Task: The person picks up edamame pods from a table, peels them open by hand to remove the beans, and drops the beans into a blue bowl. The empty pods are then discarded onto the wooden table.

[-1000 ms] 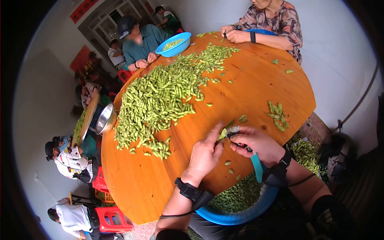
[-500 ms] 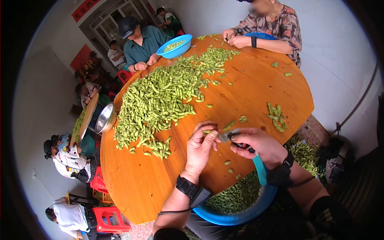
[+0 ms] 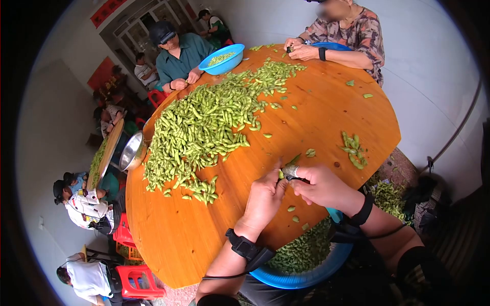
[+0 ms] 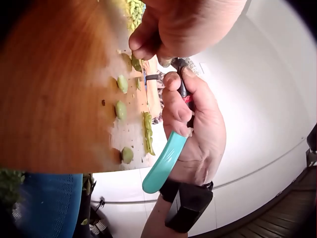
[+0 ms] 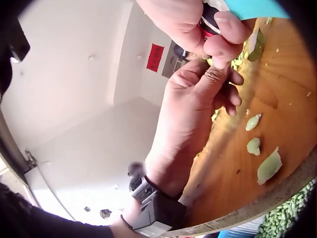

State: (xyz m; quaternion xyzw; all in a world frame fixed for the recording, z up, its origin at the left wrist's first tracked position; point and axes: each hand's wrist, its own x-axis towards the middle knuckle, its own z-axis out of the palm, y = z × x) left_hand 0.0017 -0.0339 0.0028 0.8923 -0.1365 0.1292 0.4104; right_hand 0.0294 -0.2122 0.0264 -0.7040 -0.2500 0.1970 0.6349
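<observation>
- Closer together now, my left hand [image 3: 263,201] and right hand [image 3: 326,188] meet at the tip of the tool [image 4: 166,161].
- The left wrist view shows its teal handle below my right palm; the head view mostly hides it.
- I count three blue bowls [image 3: 228,65], one metal bowl [image 3: 133,150], one tool.
- My left fingers pinch a green pod [image 3: 280,174]; my right hand grips the tool.
- That pod lies at my left fingertips, just beside the tool's tip.
</observation>
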